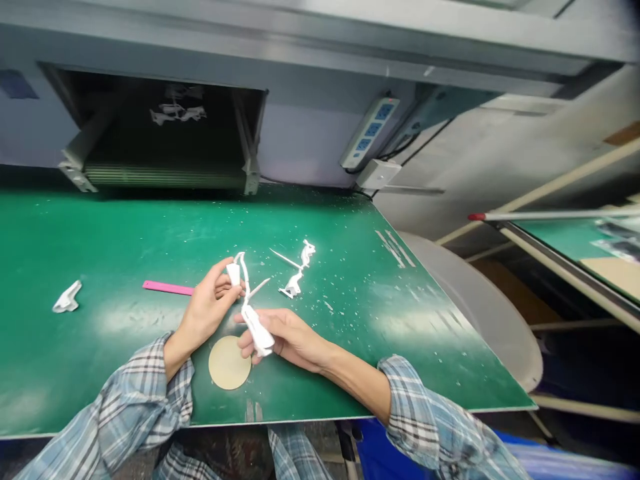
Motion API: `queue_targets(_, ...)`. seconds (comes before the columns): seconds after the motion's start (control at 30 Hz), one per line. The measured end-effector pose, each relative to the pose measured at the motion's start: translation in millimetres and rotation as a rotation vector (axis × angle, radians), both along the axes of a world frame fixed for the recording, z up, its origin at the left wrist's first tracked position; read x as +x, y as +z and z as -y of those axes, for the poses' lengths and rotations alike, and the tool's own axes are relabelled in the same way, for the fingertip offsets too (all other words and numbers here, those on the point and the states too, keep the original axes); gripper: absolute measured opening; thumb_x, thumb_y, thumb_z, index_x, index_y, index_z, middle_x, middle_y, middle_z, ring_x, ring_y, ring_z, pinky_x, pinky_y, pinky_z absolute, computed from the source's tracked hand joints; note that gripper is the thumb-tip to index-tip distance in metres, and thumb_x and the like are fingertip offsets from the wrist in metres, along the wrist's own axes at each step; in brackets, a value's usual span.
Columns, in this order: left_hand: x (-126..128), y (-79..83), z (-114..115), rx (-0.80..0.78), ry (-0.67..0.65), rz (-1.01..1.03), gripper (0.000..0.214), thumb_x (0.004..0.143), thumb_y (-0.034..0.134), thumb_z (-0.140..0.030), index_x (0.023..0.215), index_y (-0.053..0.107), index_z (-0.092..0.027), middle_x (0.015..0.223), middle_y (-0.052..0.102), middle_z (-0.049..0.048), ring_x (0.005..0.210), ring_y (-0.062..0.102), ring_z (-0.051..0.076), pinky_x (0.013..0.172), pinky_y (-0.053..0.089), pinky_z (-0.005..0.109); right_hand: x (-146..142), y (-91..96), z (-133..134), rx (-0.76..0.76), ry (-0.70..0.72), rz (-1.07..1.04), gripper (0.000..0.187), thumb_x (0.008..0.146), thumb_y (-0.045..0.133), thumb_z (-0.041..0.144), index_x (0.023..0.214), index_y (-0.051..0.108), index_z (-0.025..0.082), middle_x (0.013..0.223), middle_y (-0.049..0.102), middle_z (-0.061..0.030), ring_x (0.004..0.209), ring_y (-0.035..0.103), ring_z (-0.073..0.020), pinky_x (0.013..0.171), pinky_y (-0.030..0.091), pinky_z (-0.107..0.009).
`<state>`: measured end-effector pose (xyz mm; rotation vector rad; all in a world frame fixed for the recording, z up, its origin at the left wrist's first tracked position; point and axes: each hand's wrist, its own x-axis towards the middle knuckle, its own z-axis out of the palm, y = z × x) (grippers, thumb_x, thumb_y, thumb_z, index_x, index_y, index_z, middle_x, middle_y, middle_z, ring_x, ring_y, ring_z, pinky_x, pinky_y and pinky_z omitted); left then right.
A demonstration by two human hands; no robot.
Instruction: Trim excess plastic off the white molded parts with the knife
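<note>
Between my two hands is a white plastic molded piece [257, 331], two chunky parts joined by a thin curved runner with a short spike sticking out. My left hand [213, 297] pinches its upper left part. Fingers of my right hand [290, 337] are closed around the larger lower part. Just below lies a round beige disc [229, 363] on the green table. A similar white piece with a runner [295, 283] rests to the right of my hands. A single white part [67, 297] lies far left. Behind my left wrist, a pink strip [167, 288] is partly hidden.
At the back, a conveyor [165, 175] comes out of a machine opening, with several white pieces [179, 112] on its belt. A power strip [371, 132] hangs on the machine wall. White crumbs dot the green table [350, 360]. A grey rounded surface [480, 300] stands beyond its right edge.
</note>
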<state>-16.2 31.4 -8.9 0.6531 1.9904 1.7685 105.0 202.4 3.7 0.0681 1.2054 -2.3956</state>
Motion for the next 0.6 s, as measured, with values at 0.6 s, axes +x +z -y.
queue_targets(0.6, 0, 24.3, 7, 0.232, 0.102, -0.115, 0.035, 0.101, 0.059, -0.046, 0.11, 0.074, -0.017, 0.124, 0.074, 0.0114, 0.116, 0.067, 0.024, 0.105, 0.05, 0.034, -63, 13.8, 4, 1.405, -0.129, -0.529, 0.036, 0.113, 0.033, 0.036, 0.1, 0.063, 0.021, 0.081, 0.072, 0.0004, 0.069, 0.065, -0.0153, 0.068, 0.046, -0.025)
